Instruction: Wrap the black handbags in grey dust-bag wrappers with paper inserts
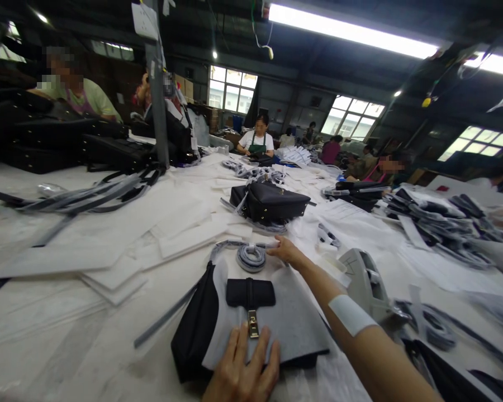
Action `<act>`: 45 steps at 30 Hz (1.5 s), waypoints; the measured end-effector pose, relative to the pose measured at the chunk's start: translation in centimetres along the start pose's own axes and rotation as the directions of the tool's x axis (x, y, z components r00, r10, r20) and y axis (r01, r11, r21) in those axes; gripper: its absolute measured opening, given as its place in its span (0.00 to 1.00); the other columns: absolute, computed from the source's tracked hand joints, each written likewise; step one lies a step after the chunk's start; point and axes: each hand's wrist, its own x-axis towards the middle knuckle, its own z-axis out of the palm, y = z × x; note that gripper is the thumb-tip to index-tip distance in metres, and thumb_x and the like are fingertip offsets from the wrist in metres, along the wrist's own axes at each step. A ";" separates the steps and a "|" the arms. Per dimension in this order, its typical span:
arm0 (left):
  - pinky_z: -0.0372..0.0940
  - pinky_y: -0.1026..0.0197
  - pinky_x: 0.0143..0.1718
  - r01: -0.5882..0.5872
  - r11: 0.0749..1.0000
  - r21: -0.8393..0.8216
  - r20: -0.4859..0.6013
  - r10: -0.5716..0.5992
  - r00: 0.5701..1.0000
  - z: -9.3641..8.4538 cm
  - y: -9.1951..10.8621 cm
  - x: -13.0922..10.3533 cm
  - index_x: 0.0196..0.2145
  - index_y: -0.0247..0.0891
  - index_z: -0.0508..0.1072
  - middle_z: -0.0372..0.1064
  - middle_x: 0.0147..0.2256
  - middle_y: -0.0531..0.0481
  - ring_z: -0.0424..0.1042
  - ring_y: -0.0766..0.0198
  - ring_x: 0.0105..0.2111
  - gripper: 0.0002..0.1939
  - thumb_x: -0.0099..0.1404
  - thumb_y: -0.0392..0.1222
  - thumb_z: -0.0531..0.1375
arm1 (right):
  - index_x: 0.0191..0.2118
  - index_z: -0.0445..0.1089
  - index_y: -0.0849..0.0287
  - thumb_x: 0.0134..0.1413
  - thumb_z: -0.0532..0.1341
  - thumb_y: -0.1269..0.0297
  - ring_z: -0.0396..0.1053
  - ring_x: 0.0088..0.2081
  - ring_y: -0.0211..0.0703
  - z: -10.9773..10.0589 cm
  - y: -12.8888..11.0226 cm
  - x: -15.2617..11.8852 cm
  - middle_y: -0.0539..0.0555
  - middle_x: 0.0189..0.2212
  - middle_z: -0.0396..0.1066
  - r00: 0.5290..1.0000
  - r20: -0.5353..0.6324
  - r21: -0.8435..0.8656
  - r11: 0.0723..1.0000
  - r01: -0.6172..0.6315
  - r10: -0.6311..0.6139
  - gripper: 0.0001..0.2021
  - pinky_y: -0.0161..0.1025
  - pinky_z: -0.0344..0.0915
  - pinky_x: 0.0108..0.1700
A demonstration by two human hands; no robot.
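The black bag lies at six o'clock, the left hand open and flat on its grey sheet, apparently steadying it, while the right hand reaches the wrapped strap towards one o'clock, whether gripping cannot be told.

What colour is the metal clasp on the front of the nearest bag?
Gold-coloured: the clasp shows best in the head view.

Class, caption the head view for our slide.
Left hand on a black bag, right hand beside the coiled strap.
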 end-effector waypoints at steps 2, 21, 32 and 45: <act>0.58 0.45 0.60 0.099 0.995 -0.021 -0.129 -0.101 0.986 1.3 1.2 -0.6 0.52 0.46 0.74 0.71 0.53 0.49 0.74 0.51 0.48 0.14 0.73 0.45 0.53 | 0.51 0.74 0.66 0.40 0.69 0.72 0.75 0.41 0.52 0.2 -0.4 0.5 0.59 0.37 0.78 0.999 -0.050 -0.051 0.999 -0.004 0.001 0.26 0.43 0.69 0.44; 0.64 0.47 0.57 0.031 0.986 -0.161 0.108 -0.014 0.994 0.8 -4.0 -2.7 0.60 0.49 0.68 0.64 0.61 0.48 0.67 0.49 0.57 0.19 0.74 0.44 0.53 | 0.36 0.74 0.53 0.62 0.60 0.64 0.73 0.39 0.46 0.4 3.1 -18.0 0.52 0.35 0.76 0.879 -0.072 -0.143 0.877 0.458 -0.471 0.05 0.41 0.68 0.45; 0.62 0.46 0.55 0.039 0.999 -0.020 0.292 -0.031 0.956 -1.0 -5.8 -2.4 0.68 0.44 0.55 0.68 0.57 0.46 0.69 0.51 0.53 0.30 0.72 0.30 0.44 | 0.35 0.71 0.55 0.66 0.56 0.69 0.71 0.33 0.43 2.1 -1.7 -19.9 0.51 0.29 0.74 0.599 0.193 -0.181 0.572 0.800 -0.777 0.09 0.39 0.64 0.40; 0.55 0.44 0.61 0.183 0.983 -0.011 0.200 -0.177 0.964 -0.3 -4.0 -3.0 0.65 0.49 0.61 0.66 0.60 0.47 0.67 0.50 0.57 0.23 0.75 0.42 0.50 | 0.40 0.73 0.59 0.67 0.50 0.64 0.73 0.44 0.52 1.1 -3.9 -10.0 0.59 0.39 0.77 0.869 0.414 -0.533 0.702 0.473 -0.271 0.15 0.44 0.63 0.49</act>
